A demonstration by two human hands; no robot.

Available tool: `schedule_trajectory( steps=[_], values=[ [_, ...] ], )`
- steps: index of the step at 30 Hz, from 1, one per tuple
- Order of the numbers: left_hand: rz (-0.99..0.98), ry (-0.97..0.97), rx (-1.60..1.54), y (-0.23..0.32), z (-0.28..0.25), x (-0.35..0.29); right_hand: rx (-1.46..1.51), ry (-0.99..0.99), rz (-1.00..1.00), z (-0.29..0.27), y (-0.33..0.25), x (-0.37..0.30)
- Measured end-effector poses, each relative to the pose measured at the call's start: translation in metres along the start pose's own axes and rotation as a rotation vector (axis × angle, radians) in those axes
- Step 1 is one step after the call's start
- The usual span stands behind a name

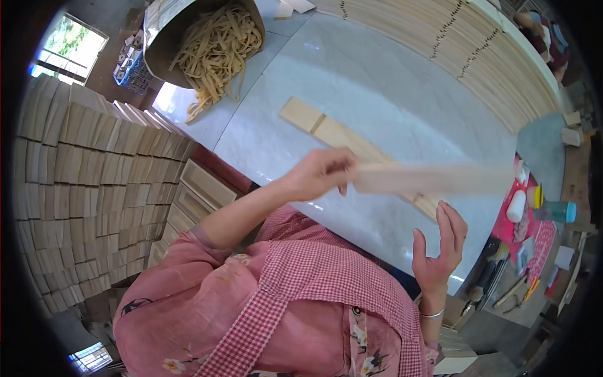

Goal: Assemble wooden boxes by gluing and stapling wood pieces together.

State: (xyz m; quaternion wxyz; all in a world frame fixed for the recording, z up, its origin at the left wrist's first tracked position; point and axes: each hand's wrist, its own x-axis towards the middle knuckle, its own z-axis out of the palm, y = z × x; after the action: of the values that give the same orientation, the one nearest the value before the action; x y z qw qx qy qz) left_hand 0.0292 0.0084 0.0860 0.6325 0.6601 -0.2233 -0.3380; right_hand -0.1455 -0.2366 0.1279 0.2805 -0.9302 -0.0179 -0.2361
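A thin pale wooden slat [433, 179], smeared by motion, stretches to the right from my left hand [321, 173], whose fingers are closed on its left end. Below the slat's right half, my right hand [440, 251] is raised with fingers stretched and thumb apart, holding nothing. Beneath the slat, more pale wood [342, 137] lies slantwise on the grey-white tabletop [270, 125]. A cross seam shows near its upper left end; the moving slat hides part of its lower right stretch.
A tipped container [160, 44] spills tan strips [217, 53] at the far left. Rows of slats [402, 31] line the table's far edge. Stacked wooden pieces [94, 188] rise on the left. Bottles [556, 212] and tools [512, 292] crowd the right side.
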Motion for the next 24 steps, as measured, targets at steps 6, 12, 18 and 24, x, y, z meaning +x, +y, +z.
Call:
schedule_trajectory(
  steps=[6,12,18,24],
  values=[
    [-0.057,-0.336,0.250,0.006,0.046,-0.010,-0.146,-0.353,-0.020,-0.022,-0.013,-0.027],
    [-0.119,-0.410,0.087,-0.014,0.071,-0.004,-0.120,-0.347,0.119,-0.020,0.011,-0.075],
    [-0.122,-0.389,-0.021,-0.011,0.075,0.011,-0.060,-0.281,0.263,-0.035,0.063,-0.095],
    [0.050,-0.270,0.384,-0.020,0.071,0.016,-0.160,-0.225,0.238,-0.036,0.066,-0.100]
  ],
)
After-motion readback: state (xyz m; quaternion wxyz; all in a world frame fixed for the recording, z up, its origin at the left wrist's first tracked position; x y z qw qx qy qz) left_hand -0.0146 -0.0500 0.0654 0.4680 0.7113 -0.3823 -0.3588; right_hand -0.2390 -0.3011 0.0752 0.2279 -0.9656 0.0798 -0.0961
